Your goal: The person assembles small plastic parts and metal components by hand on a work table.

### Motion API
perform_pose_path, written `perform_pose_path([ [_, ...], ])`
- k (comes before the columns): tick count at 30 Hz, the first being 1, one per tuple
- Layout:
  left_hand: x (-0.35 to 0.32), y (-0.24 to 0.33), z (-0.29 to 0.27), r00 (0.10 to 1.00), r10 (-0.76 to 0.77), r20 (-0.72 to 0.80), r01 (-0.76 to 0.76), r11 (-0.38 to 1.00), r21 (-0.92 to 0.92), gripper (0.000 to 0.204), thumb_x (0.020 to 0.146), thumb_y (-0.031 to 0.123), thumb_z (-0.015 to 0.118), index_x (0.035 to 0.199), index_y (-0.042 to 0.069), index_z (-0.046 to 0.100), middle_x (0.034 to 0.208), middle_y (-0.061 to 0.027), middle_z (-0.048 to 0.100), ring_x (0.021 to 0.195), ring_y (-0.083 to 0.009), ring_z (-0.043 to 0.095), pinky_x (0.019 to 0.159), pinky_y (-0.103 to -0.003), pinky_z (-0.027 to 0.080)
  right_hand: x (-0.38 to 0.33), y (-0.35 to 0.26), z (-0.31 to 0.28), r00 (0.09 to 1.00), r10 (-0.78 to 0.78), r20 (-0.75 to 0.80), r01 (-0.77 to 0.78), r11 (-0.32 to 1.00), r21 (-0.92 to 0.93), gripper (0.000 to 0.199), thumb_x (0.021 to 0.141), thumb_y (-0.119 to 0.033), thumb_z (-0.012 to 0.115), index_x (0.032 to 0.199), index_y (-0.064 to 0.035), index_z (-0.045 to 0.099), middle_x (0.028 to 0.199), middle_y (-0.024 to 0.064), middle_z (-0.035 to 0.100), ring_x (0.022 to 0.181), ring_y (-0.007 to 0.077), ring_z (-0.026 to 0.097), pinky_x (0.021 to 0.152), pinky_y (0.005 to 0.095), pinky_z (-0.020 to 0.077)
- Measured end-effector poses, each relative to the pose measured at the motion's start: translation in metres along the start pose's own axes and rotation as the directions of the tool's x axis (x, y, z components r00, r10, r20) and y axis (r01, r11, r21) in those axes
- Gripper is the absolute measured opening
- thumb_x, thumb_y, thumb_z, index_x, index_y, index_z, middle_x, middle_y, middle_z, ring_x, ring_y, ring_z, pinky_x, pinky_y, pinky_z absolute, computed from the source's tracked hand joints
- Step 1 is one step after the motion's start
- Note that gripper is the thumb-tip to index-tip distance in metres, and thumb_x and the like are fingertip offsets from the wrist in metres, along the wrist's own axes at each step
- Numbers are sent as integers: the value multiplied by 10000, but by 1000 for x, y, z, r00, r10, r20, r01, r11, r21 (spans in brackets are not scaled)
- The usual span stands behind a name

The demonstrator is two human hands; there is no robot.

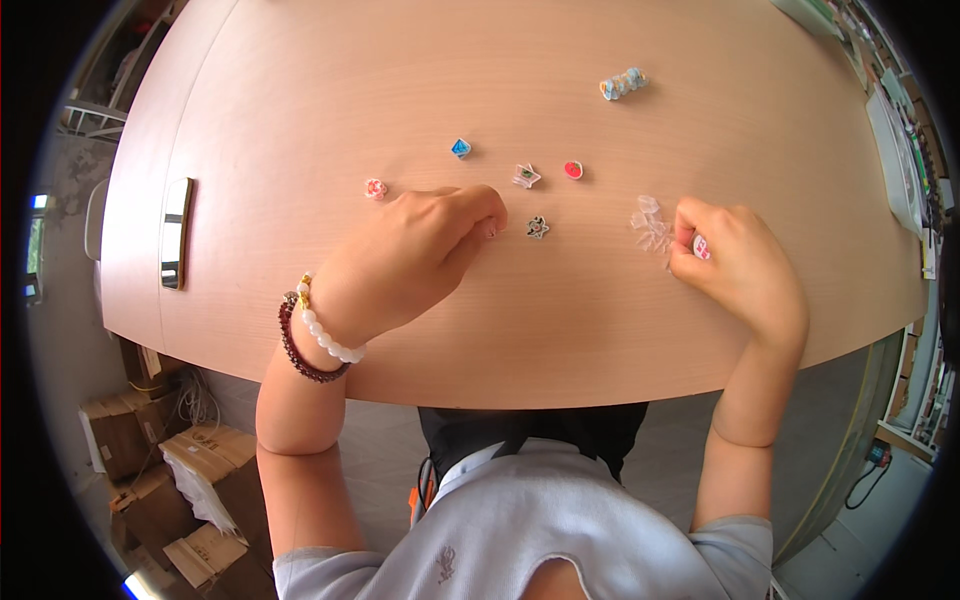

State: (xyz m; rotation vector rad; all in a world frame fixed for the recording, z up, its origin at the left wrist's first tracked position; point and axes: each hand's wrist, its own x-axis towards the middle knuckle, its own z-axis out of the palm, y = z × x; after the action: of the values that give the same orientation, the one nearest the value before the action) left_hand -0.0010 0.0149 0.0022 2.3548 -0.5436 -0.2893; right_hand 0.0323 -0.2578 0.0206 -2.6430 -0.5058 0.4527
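Observation:
My left hand (415, 240) is closed in a pinch low over the table, with a bracelet of white beads and a dark red one on its wrist. A tiny pinkish bit shows at its fingertips, too small to name. My right hand (740, 255) curls around a small pink-and-white charm (702, 246), beside a little heap of clear plastic pieces (650, 222). Between the hands lie a dark-patterned star charm (538, 227), a clear star-shaped charm (526, 176) and a red oval charm (573, 170). Beyond my left hand are a blue diamond-shaped charm (460, 148) and a pink flower-shaped charm (375, 188).
A blue-and-gold cylindrical stack (624, 84) of small pieces lies at the far right of the wooden table (560, 320). A phone (177, 234) rests near the left edge. Cardboard boxes (215, 465) stand on the floor at left, and shelving lines the right side.

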Motion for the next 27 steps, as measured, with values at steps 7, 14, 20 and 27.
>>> perform_pose_path([
  [7, 2, 1, 3, 1000, 8, -24, -4, 987, 160, 102, 866, 44, 480, 964, 53, 509, 724, -118, 570, 628, -272, 547, 589, -345, 409, -3, 3, -7, 999, 32, -17, -32, 999, 3, 131, 686, -86, 586, 697, -9, 480, 579, 166, 524, 514, 285, 518, 510, 353, 406],
  [14, 0, 2, -17, 991, -33, -126, 18, 992, -124, 102, 899, 117, 503, 942, 27, 482, 612, -34, 505, 494, -100, 463, 449, -239, 333, -7, -11, -22, 977, 155, -144, -103, 943, 317, 81, 816, -71, 562, 777, -23, 511, 545, 64, 486, 509, 130, 525, 489, 277, 393],
  [20, 4, 14, -23, 968, -246, 50, 197, 622, -758, 249, 951, 257, 456, 848, 37, 511, 599, 38, 419, 483, -16, 304, 435, -167, 269, -3, -12, -5, 913, -79, -401, 256, 874, 412, 67, 872, -71, 531, 830, -18, 527, 650, -9, 488, 568, 47, 465, 525, 197, 388],
  [27, 6, 13, 1, 988, -117, 105, 137, 315, -939, 169, 907, 116, 514, 1050, 33, 546, 775, 3, 565, 571, -29, 389, 509, -167, 319, -2, -39, 14, 970, -146, -192, 239, 476, 846, 108, 888, -65, 526, 974, -8, 561, 781, 28, 569, 637, 61, 521, 595, 193, 445],
])
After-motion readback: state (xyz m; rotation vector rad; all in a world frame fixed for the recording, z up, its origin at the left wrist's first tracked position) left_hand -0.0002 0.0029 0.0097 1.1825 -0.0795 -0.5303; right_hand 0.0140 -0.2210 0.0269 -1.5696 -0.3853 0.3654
